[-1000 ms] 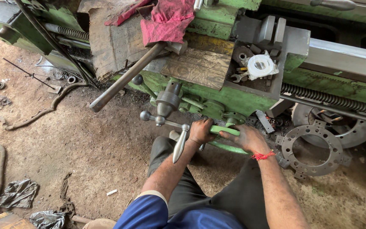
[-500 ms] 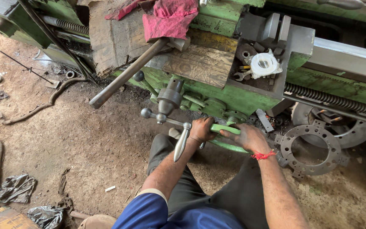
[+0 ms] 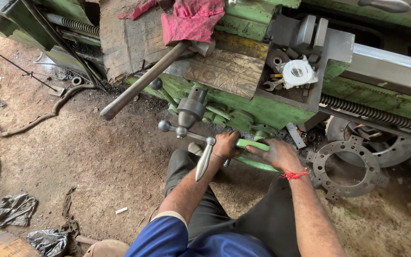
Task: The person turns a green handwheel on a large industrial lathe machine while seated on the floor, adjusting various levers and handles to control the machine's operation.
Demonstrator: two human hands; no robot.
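Item: green handwheel [image 3: 253,143] on lathe [image 3: 262,107] front, below wooden block [image 3: 224,71]. I have left hand [image 3: 226,145] and right hand [image 3: 278,154] curled tight round its rim, opposite sides, for leverage.

Soft, even daylight falls from above; shadows are weak, darkest under the lathe [image 3: 262,102]. A little glare shows on the steel handle [image 3: 203,161]. Focus is sharp, edges slightly stretched.
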